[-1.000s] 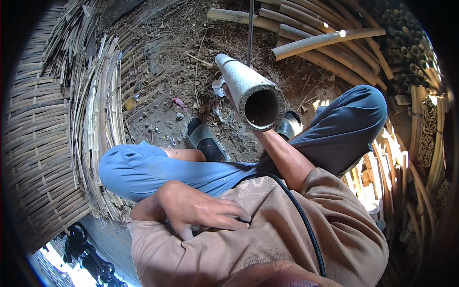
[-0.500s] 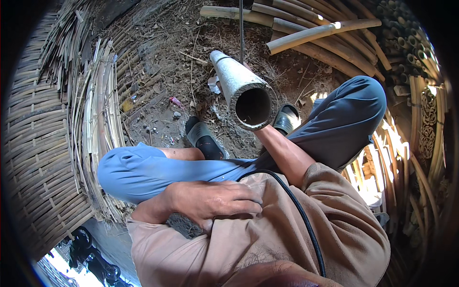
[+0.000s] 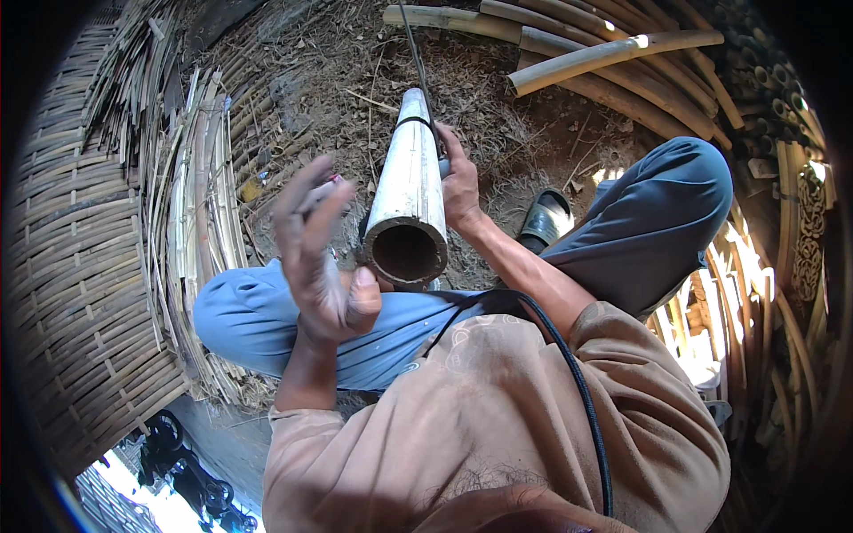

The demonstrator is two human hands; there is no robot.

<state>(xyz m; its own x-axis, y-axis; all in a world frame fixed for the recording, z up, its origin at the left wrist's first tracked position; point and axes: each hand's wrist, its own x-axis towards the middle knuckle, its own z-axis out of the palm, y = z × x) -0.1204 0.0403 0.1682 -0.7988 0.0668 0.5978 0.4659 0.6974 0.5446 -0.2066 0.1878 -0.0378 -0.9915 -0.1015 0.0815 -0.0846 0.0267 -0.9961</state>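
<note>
Bamboo tube [image 3: 409, 191], right hand [image 3: 460, 182] gripping, left hand [image 3: 322, 258] open beside, seemingly apart.

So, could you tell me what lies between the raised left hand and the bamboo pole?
Nothing: in the head view the open left hand is apart from the bamboo pole, with only littered ground behind the gap.

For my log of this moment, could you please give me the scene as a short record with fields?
Setting: dirt ground with dry litter
Left hand: raised, open, fingers spread, beside the pole's open end, holding nothing
Right hand: gripping the pole partway along
Pole: hollow bamboo, open end toward the camera
Posture: seated, knees bent, sandal on one foot
Around: woven mat at left, more bamboo poles at top right
</note>
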